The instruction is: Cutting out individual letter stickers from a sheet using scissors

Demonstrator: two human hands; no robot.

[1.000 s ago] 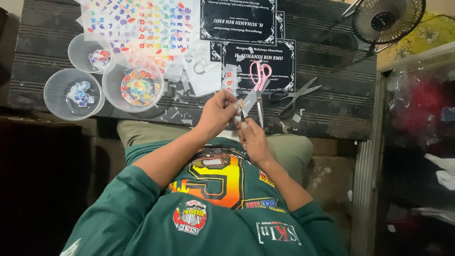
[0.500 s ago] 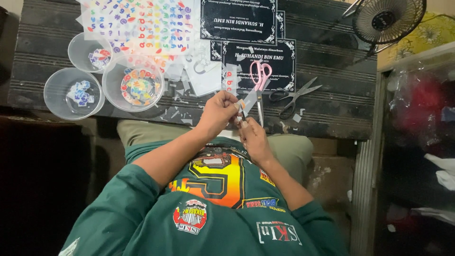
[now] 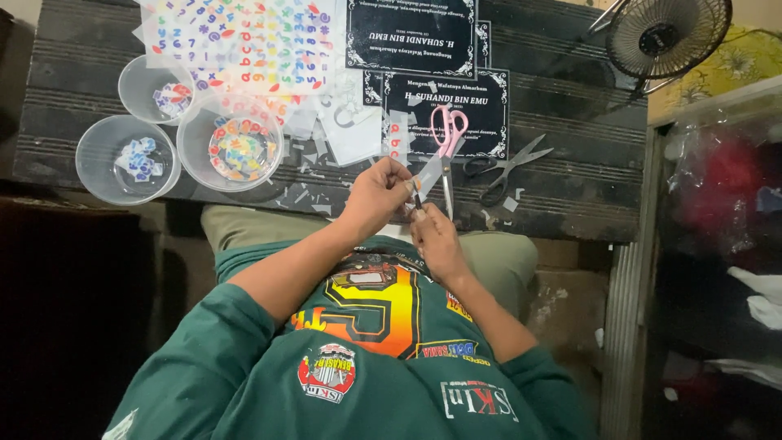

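Three clear round tubs (image 3: 230, 143) left of our grip held colourful scraps. Our left hand (image 3: 376, 195) and right hand (image 3: 434, 236) pinched a small strip (image 3: 418, 198); pink-handled scissors (image 3: 446, 151) lay just beyond.

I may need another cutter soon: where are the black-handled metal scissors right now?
In the head view, the black-handled metal scissors lie open on the dark slatted table, right of the pink-handled scissors and beyond the right hand.

Three clear plastic bowls (image 3: 230, 143). Two pairs of scissors (image 3: 446, 145). Two black plaques (image 3: 410, 34). One sticker sheet (image 3: 244, 37). One fan (image 3: 666, 34). Two hands (image 3: 376, 195).
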